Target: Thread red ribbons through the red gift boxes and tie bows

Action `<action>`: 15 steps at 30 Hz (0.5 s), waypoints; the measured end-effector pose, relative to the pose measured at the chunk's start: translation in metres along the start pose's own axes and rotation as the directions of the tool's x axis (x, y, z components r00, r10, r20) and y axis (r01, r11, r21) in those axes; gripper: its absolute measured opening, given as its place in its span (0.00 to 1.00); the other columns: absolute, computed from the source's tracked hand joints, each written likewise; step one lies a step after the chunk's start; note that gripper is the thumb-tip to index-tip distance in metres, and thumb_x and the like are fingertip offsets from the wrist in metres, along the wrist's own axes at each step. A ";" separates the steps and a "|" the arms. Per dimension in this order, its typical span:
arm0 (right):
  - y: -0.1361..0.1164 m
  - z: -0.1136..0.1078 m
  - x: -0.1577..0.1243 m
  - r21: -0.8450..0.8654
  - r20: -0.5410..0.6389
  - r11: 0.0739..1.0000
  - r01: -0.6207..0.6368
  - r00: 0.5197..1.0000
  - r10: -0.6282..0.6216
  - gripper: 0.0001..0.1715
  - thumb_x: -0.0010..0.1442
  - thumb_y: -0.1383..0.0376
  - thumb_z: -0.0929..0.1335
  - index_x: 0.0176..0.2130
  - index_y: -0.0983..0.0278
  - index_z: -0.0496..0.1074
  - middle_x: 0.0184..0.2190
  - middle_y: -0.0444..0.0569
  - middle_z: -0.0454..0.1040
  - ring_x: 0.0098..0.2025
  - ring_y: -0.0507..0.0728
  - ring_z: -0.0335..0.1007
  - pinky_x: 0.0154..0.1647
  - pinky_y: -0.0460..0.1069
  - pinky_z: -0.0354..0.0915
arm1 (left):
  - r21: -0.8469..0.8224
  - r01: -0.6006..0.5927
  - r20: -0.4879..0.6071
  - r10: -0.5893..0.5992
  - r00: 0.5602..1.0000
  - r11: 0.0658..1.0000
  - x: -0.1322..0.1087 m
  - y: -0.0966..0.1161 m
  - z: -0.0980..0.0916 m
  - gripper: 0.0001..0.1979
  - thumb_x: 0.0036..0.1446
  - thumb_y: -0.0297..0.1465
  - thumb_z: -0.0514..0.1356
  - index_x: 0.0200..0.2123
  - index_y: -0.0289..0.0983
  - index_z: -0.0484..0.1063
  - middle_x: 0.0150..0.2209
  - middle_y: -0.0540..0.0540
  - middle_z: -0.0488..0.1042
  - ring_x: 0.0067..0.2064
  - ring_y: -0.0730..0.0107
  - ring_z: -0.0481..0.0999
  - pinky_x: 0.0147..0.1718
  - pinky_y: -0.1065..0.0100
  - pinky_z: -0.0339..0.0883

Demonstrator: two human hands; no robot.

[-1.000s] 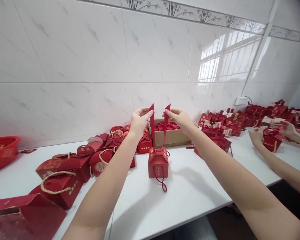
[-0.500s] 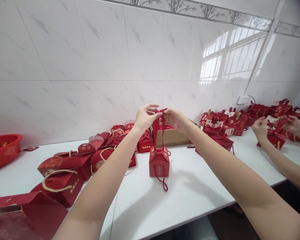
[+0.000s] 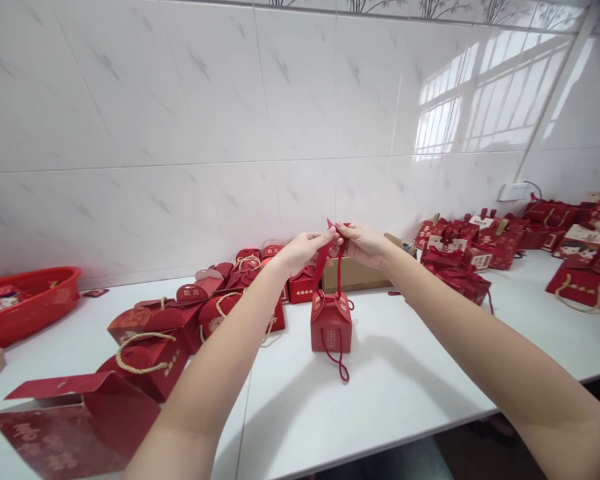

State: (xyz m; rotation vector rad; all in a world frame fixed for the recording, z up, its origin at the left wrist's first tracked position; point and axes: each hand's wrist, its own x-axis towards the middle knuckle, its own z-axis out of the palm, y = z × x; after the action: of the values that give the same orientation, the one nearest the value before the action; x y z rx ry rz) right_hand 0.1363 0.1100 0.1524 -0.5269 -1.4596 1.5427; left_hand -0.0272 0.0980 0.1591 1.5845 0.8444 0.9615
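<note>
A small red gift box stands upright on the white table, its top folded to a peak. A red ribbon rises from the box's top in two strands, and a dark red cord loop hangs down its front. Above the box, my left hand pinches the ribbon near its upper ends. Close against it, my right hand is closed on the ribbon too. The fingertips of both hands meet where the strands cross, and partly hide the crossing.
Red gift boxes with rope handles crowd the left. A cardboard box stands behind my hands, and more red boxes lie to the right. A red basin sits far left. Parts of other people's arms show at both edges.
My hands have come together and slightly lower, with the ribbon strands now crossing between the fingertips. The view has turned left. The co-worker's hands at right have mostly left view.
</note>
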 end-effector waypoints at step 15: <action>0.002 -0.019 -0.024 -0.857 0.493 -0.055 0.512 0.783 -0.380 0.15 0.61 0.72 0.59 0.34 0.66 0.74 0.33 0.53 0.71 0.32 0.53 0.66 0.33 0.47 0.62 | -0.040 0.121 0.010 -0.120 0.993 0.992 -0.010 -0.007 -0.010 0.07 0.49 0.30 0.64 0.30 0.31 0.74 0.33 0.41 0.77 0.34 0.68 0.76 0.33 0.68 0.65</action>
State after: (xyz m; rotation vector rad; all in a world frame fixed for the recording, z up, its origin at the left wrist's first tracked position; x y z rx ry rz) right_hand 0.1623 0.1006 0.1399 -0.5694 -2.3477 -0.2433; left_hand -0.0412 0.0947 0.1524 1.4843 0.8998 0.8808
